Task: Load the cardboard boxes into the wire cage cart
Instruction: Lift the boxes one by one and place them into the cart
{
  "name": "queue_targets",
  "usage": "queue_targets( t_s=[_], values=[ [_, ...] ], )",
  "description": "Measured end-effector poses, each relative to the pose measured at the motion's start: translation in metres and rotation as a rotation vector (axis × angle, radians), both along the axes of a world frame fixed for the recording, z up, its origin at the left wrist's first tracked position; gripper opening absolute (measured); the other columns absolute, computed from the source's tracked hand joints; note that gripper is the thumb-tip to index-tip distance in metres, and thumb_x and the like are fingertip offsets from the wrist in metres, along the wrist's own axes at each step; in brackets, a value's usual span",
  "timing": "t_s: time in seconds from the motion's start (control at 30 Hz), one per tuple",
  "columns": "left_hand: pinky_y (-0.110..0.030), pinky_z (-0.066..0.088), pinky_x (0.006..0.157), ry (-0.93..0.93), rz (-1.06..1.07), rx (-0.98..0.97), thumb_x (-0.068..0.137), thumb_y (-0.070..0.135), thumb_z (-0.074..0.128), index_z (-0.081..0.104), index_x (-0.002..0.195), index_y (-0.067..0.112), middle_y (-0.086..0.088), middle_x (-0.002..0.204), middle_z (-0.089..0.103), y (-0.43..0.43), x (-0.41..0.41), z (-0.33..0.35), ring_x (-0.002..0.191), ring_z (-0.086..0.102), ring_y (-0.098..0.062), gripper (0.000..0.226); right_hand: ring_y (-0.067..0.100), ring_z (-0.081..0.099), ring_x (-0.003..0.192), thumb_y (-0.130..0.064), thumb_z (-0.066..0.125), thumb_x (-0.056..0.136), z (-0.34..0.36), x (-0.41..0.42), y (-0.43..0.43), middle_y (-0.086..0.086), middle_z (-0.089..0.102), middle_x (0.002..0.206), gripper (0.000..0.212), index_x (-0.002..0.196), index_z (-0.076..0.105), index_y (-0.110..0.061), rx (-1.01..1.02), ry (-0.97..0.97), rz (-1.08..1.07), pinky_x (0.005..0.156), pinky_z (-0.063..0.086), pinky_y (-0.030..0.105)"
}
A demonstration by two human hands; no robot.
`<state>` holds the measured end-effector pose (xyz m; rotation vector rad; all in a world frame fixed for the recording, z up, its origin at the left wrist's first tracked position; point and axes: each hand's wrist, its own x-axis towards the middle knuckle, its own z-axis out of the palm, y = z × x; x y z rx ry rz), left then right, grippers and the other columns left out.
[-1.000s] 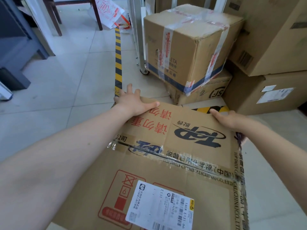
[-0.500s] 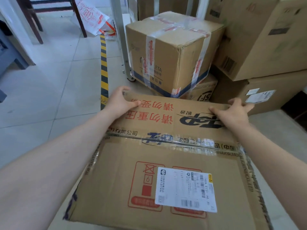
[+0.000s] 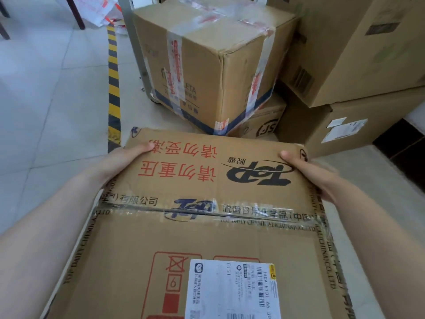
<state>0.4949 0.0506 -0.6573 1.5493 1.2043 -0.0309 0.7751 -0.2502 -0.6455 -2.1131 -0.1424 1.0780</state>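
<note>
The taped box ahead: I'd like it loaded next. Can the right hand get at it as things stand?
Probably not yet. The right hand and the left hand both grip the printed box, which lies between the person and the taped box.

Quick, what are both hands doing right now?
Left hand: holding the printed cardboard box at its left side, thumb on top.
Right hand: holding the same box at its right side.
</note>
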Motion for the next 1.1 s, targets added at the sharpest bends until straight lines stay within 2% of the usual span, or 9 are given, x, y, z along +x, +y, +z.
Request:
queue_targets(
  t_s=[0.1, 0.27, 0.4, 0.47, 0.57, 0.73, 0.87, 0.93, 1.1],
  values=[
    [-0.035, 0.052, 0.071, 0.068, 0.091, 0.251, 0.073, 0.074, 0.062, 0.062, 0.112, 0.022, -0.002, 0.098, 0.071, -0.015, -0.004, -0.002, 0.086, 0.068, -0.023, 0.065, 0.014, 0.060, 0.078, -0.080, 0.062, 0.069, 0.001, -0.012, 0.003, 0.002, 0.068, 0.095, 0.070, 0.105, 0.065, -0.019, -0.083, -0.230, -0.113, 0.063, 0.044, 0.026],
    [-0.042, 0.049, 0.078, 0.177, 0.107, 0.779, 0.083, 0.069, 0.055, 0.045, 0.117, 0.022, -0.002, 0.116, 0.062, -0.056, -0.036, 0.012, 0.100, 0.061, -0.028, 0.059, 0.041, 0.055, 0.110, -0.080, 0.041, 0.081, 0.005, -0.075, 0.000, 0.020, 0.054, 0.125, 0.088, 0.129, 0.042, -0.007, -0.374, -0.500, -0.112, 0.089, 0.049, 0.048],
    [-0.046, 0.046, 0.087, 0.294, 0.193, 0.482, 0.084, 0.070, 0.050, 0.032, 0.135, 0.016, -0.008, 0.135, 0.049, -0.078, -0.072, 0.024, 0.112, 0.057, -0.034, 0.076, 0.042, 0.046, 0.124, -0.080, 0.047, 0.078, 0.022, -0.127, -0.017, 0.020, 0.038, 0.139, 0.098, 0.145, 0.021, -0.013, -0.443, -0.236, -0.104, 0.097, 0.042, 0.050],
    [-0.044, 0.046, 0.090, 0.407, 0.224, 0.227, 0.076, 0.080, 0.050, 0.032, 0.136, 0.016, -0.008, 0.129, 0.053, -0.092, -0.096, 0.029, 0.111, 0.057, -0.033, 0.090, 0.040, 0.051, 0.121, -0.081, 0.055, 0.073, 0.029, -0.140, -0.031, 0.018, 0.047, 0.136, 0.099, 0.140, 0.027, -0.013, -0.411, -0.081, -0.177, 0.095, 0.044, 0.046],
    [-0.036, 0.046, 0.079, 0.444, 0.179, 0.066, 0.074, 0.079, 0.054, 0.044, 0.124, 0.017, -0.002, 0.113, 0.060, -0.106, -0.116, 0.044, 0.096, 0.056, -0.026, 0.081, 0.040, 0.055, 0.117, -0.078, 0.060, 0.072, 0.042, -0.155, -0.038, 0.017, 0.056, 0.131, 0.096, 0.134, 0.036, -0.008, -0.465, -0.055, -0.225, 0.093, 0.046, 0.045],
    [-0.033, 0.045, 0.077, 0.351, 0.206, 0.091, 0.072, 0.078, 0.057, 0.045, 0.118, 0.025, 0.008, 0.108, 0.060, -0.087, -0.116, 0.092, 0.097, 0.058, -0.021, 0.072, 0.040, 0.053, 0.121, -0.075, 0.062, 0.073, 0.087, -0.153, -0.015, 0.017, 0.055, 0.133, 0.095, 0.136, 0.039, -0.006, -0.412, -0.188, -0.251, 0.095, 0.043, 0.046],
    [-0.026, 0.040, 0.064, 0.309, 0.234, 0.162, 0.073, 0.079, 0.056, 0.045, 0.122, 0.024, 0.009, 0.107, 0.058, -0.046, -0.123, 0.175, 0.092, 0.056, -0.018, 0.075, 0.037, 0.055, 0.119, -0.091, 0.058, 0.053, 0.156, -0.159, 0.030, 0.011, 0.056, 0.132, 0.116, 0.136, 0.038, -0.013, -0.301, -0.195, -0.216, 0.098, 0.046, 0.056],
    [-0.028, 0.041, 0.071, 0.297, 0.259, 0.189, 0.073, 0.080, 0.055, 0.045, 0.126, 0.022, 0.007, 0.112, 0.058, -0.019, -0.136, 0.229, 0.098, 0.056, -0.020, 0.080, 0.034, 0.056, 0.119, -0.095, 0.056, 0.047, 0.204, -0.172, 0.058, 0.007, 0.057, 0.133, 0.121, 0.137, 0.040, -0.017, -0.262, -0.192, -0.178, 0.098, 0.047, 0.052],
    [-0.034, 0.042, 0.080, 0.310, 0.400, 0.241, 0.069, 0.083, 0.056, 0.047, 0.128, 0.023, 0.003, 0.122, 0.061, 0.031, -0.215, 0.389, 0.109, 0.057, -0.024, 0.084, 0.037, 0.055, 0.119, -0.079, 0.060, 0.070, 0.363, -0.228, 0.133, 0.014, 0.057, 0.130, 0.099, 0.135, 0.035, -0.009, -0.248, -0.184, -0.019, 0.089, 0.044, 0.042]
  ],
)
